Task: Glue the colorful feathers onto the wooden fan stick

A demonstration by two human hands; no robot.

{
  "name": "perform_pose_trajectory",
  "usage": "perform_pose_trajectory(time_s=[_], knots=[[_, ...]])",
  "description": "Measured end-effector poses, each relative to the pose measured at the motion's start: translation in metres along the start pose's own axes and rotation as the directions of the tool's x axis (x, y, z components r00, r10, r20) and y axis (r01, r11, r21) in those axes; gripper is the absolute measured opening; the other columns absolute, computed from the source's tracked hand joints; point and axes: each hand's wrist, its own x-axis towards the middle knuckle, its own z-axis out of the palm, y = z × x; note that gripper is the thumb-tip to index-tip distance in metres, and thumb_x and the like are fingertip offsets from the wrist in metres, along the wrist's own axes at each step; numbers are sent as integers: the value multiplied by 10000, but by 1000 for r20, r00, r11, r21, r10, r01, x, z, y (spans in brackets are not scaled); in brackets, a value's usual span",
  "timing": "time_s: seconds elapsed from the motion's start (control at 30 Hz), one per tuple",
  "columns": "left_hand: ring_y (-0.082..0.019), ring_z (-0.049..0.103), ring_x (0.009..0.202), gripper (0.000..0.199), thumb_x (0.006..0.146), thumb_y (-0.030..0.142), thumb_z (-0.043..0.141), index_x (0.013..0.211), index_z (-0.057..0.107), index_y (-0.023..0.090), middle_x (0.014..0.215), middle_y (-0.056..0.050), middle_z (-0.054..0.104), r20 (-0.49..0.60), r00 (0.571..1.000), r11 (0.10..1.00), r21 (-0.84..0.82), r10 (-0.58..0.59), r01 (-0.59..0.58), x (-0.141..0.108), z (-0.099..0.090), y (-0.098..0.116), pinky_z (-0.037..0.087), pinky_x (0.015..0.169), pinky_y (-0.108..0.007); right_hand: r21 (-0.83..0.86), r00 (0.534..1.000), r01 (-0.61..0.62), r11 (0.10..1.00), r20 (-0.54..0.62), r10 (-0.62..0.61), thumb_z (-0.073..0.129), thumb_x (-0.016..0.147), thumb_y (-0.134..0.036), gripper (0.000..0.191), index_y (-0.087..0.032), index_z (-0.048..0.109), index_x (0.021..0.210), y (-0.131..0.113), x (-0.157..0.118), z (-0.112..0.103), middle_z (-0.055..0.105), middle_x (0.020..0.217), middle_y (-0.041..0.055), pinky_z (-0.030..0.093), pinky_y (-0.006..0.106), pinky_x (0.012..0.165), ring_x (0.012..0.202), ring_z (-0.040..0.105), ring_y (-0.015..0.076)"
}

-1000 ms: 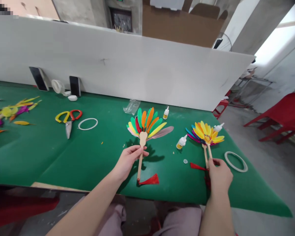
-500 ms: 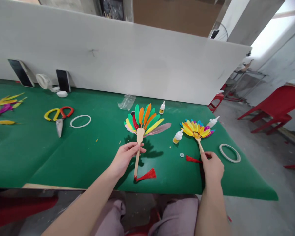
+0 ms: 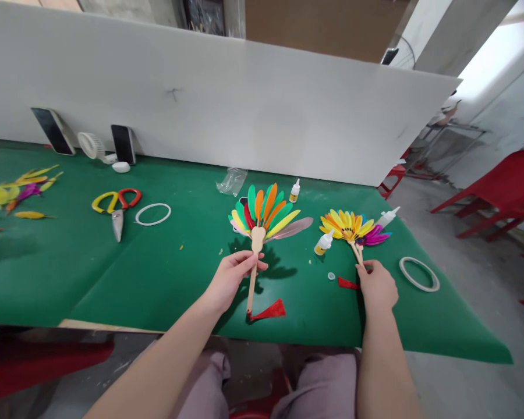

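My left hand [image 3: 238, 278] is closed on the wooden handle of a feather fan [image 3: 258, 238], held upright above the green table. Its feathers are green, orange, yellow, red and greyish pink, and a red tassel [image 3: 271, 310] hangs from the handle's lower end. On the right, my right hand [image 3: 376, 284] pinches the handles of a yellow feather fan [image 3: 344, 226] and a purple and blue feather fan [image 3: 373, 235] partly behind it. A second red tassel [image 3: 348, 283] lies beside that hand. One glue bottle [image 3: 323, 242] stands between the fans.
Another glue bottle [image 3: 294, 191] and a plastic bag [image 3: 232, 181] are behind the left fan. Scissors [image 3: 117, 212], a white ring [image 3: 153, 214] and loose feathers [image 3: 21, 189] lie left. A ring [image 3: 419, 274] lies right. Phones [image 3: 123, 144] lean on the white board [image 3: 266, 99].
The two fans at my right hand have spread apart, showing two handles and more purple feathers. The whole view has shifted slightly, with things appearing further right. My left hand keeps its hold.
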Motion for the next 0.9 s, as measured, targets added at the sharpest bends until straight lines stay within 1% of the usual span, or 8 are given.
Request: perform_pose_trajectory(time_s=[0.2, 0.37, 0.57, 0.7, 0.83, 0.87, 0.9], knots=[[-161, 593, 719, 259, 706, 344, 599, 842, 632, 126, 716, -71, 666, 4, 1000, 1000, 2, 10, -10, 2, -1, -1, 429, 696, -281, -62, 1000, 28, 998, 10, -28, 417, 776, -430, 283, -277, 546, 976, -7, 8, 2, 597, 909, 50, 389, 313, 577, 791, 557, 227], [-152, 593, 708, 267, 709, 350, 597, 855, 628, 128, 715, -66, 668, 8, 1000, 1000, -12, 20, -20, 6, -4, -4, 431, 687, -272, -117, 993, 114, 986, -2, -115, 399, 794, -406, 285, -252, 548, 982, -19, 20, 6, 588, 921, 76, 406, 319, 612, 830, 560, 234], [-157, 601, 715, 283, 709, 351, 598, 871, 624, 120, 727, -77, 669, -1, 1000, 999, -23, 31, -31, 11, -8, -7, 437, 696, -278, -107, 980, 196, 975, -11, -198, 402, 788, -405, 274, -257, 549, 966, -45, 38, 10, 588, 925, 64, 408, 313, 612, 841, 560, 232], [-160, 604, 717, 290, 709, 357, 596, 867, 626, 116, 729, -81, 668, -5, 999, 999, -27, 39, -39, 14, -8, -8, 440, 697, -281, -99, 982, 185, 978, -17, -188, 394, 783, -411, 284, -252, 554, 955, -44, 38, 10, 583, 942, 72, 410, 323, 612, 835, 561, 235], [-151, 602, 707, 294, 704, 361, 600, 869, 629, 120, 730, -81, 669, 5, 999, 999, -24, 40, -40, 14, -8, -8, 441, 696, -276, -60, 985, 164, 985, 66, -160, 420, 748, -471, 328, -240, 591, 904, -39, 31, 1, 589, 922, 88, 405, 338, 598, 812, 563, 255], [-150, 601, 705, 294, 703, 362, 601, 868, 630, 120, 731, -82, 670, 5, 999, 999, -21, 38, -38, 13, -8, -8, 440, 693, -275, -32, 983, 170, 985, 69, -168, 435, 736, -486, 342, -235, 597, 902, -39, 27, -4, 595, 913, 89, 403, 344, 601, 808, 562, 261], [-149, 601, 706, 295, 702, 363, 602, 867, 631, 121, 733, -82, 671, 5, 999, 999, -20, 37, -37, 13, -8, -8, 440, 693, -273, 12, 982, 181, 983, 49, -182, 452, 726, -492, 350, -229, 602, 903, -40, 23, -12, 601, 902, 88, 401, 350, 611, 809, 560, 265]])
